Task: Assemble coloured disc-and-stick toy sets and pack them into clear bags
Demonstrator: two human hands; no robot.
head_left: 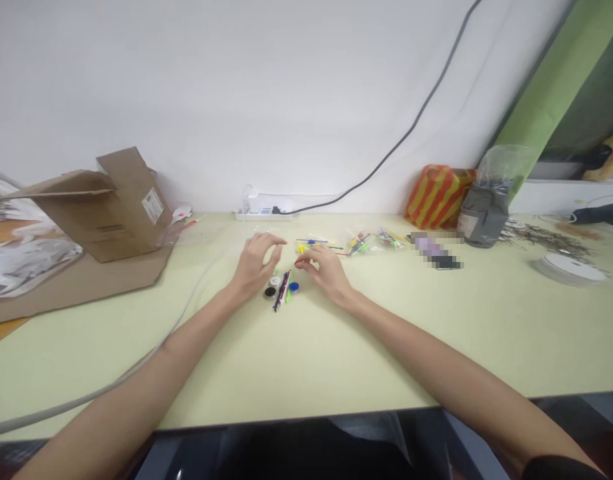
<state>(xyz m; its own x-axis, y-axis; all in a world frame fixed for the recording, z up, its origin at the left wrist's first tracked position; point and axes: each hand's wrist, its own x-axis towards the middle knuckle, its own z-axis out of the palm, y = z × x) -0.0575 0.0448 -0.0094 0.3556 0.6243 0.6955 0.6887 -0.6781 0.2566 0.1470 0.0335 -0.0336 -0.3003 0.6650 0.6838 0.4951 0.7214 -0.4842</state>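
Note:
Both of my hands rest on a pale green table [306, 360], close together near its middle. My left hand [256, 263] has its fingers curled and apart above a small bundle of coloured sticks [283, 288]. A black round piece [269, 292] and a blue round piece [293, 287] lie on either side of that bundle. My right hand [323, 267] has its fingertips pinched together just right of the bundle; whether anything is in the pinch is too small to see. More coloured sticks [316, 244] lie scattered behind my hands.
An open cardboard box [111, 207] stands at the left on flat cardboard. A white power strip [266, 212] with a grey cable sits by the wall. At the right are an orange striped bag [436, 197], a grey plastic-wrapped bundle [483, 213] and a white spool [569, 267]. A grey cable [151, 353] crosses the table's left.

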